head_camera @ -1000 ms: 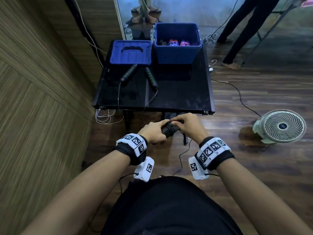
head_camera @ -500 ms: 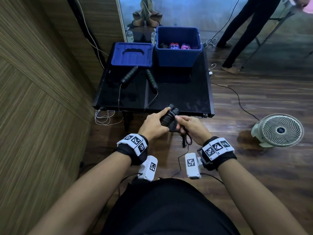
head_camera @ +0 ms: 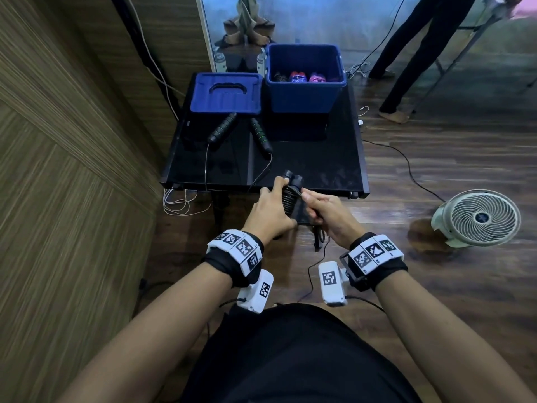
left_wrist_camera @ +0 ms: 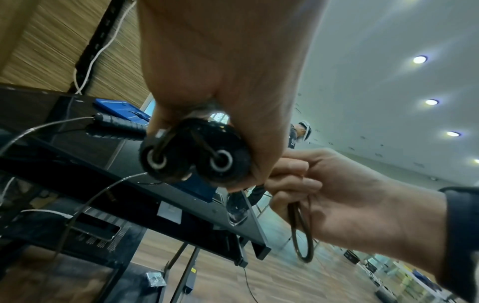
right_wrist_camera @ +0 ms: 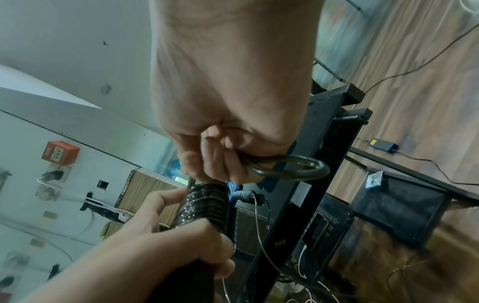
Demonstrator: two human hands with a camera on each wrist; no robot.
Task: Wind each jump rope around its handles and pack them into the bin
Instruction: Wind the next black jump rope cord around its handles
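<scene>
My left hand grips a pair of black jump-rope handles held side by side, with dark rope coiled round them; their two round ends face the left wrist camera. My right hand pinches the last loop of that rope right beside the handles, and the loop sticks out of my fist. A second jump rope lies uncoiled on the black table, its two black handles near the lid. The blue bin stands at the table's back right with several wound ropes inside.
The bin's blue lid lies flat left of the bin. A white fan stands on the wooden floor to the right. A person's legs are at the back right. Cables trail over the floor, and a wood-panelled wall runs on the left.
Both hands have risen toward the table's front edge with the handles. My right hand came off the top of the bundle and now pulls the rope's loose loop at its right side.
</scene>
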